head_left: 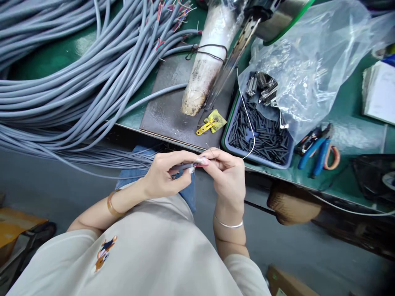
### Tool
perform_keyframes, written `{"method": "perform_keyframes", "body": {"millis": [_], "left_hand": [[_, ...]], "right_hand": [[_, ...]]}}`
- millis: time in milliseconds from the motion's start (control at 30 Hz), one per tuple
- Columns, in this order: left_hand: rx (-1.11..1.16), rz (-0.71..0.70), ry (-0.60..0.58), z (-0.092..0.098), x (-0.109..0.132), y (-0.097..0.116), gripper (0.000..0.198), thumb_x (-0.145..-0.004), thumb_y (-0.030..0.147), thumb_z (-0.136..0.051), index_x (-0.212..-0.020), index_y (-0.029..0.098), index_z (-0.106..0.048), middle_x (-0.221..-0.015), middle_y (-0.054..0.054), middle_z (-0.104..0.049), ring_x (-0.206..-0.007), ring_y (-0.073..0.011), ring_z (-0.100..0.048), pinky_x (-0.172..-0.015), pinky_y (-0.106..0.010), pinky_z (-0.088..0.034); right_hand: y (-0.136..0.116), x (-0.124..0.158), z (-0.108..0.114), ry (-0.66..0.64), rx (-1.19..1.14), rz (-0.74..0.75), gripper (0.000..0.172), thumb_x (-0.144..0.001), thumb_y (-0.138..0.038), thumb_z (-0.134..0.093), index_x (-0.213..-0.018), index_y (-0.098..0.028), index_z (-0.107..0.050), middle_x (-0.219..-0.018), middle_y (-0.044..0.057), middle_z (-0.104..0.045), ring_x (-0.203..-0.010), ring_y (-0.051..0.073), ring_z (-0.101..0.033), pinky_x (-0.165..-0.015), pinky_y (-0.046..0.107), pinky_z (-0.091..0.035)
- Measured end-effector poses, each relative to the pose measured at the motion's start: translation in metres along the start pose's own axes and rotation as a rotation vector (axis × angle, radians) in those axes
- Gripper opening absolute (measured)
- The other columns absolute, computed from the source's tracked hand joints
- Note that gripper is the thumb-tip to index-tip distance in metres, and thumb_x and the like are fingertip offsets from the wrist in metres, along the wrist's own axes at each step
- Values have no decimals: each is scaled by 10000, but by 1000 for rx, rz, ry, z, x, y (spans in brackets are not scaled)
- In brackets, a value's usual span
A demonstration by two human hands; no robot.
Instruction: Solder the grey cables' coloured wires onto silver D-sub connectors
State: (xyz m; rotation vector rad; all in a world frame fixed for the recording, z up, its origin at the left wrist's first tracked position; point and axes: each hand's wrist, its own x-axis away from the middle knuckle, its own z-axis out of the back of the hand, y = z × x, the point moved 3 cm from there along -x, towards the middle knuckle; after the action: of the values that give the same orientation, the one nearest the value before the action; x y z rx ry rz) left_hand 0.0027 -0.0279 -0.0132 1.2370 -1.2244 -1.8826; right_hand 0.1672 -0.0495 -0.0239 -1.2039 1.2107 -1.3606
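Observation:
Just off the table's front edge, my left hand (168,172) is closed around the end of a grey cable (182,166). My right hand (226,172) meets it there, thumb and forefinger pinched on the thin wires (202,163) coming out of that cable, one of them red. A fine strand sticks up above the right fingertips. Just beyond my hands lies a dark board (166,111) with a yellow clip (206,126) on a yellow pad. Nearby is a blue tray (288,158) of short black tubes (259,135).
Bundled grey cables (92,94) cover the table's left side. A white wrapped cylinder (210,53) and a metal rod (231,61) reach over the board. A plastic bag (311,70) with metal connectors (262,88) overlaps the tray. Blue-handled pliers (321,152) lie right, near white paper (381,90).

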Motion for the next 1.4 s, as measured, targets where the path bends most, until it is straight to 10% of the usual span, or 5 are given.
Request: {"method": "perform_keyframes", "body": {"millis": [267, 633, 1167, 1400], "left_hand": [[-48, -52, -165, 2, -3, 7, 154, -921, 67, -509, -918, 181, -612, -732, -6, -603, -600, -93, -502, -568, -206, -418], [74, 338, 166, -6, 8, -9, 176, -921, 341, -692, -945, 181, -623, -681, 33, -604, -535, -54, -497, -524, -164, -413], [452, 491, 205, 1, -8, -12, 165, -852, 275, -748, -800, 152, -651, -594, 49, -555, -458, -30, -414, -480, -158, -388], [346, 452, 185, 0, -6, -10, 121, -804, 234, -753, -772, 141, -681, -671, 7, -635, -554, -63, -539, -544, -167, -457]], "right_hand": [[-2, 1, 2, 6, -12, -13, 151, -820, -361, -784, -789, -214, -791, -770, 24, -706, -577, 87, -547, -470, 205, -405], [-13, 9, -9, 132, 147, 126, 121, -890, -300, -723, -860, -216, -805, -788, 20, -682, -513, 58, -399, -455, 243, -257], [-9, 5, -3, 217, 143, 132, 190, -949, -370, -672, -862, -236, -774, -751, 2, -713, -507, 72, -464, -439, 225, -299], [-14, 5, -8, 49, 314, 210, 163, -926, -375, -730, -1013, -242, -770, -733, -37, -663, -453, 46, -330, -447, 242, -272]]}}
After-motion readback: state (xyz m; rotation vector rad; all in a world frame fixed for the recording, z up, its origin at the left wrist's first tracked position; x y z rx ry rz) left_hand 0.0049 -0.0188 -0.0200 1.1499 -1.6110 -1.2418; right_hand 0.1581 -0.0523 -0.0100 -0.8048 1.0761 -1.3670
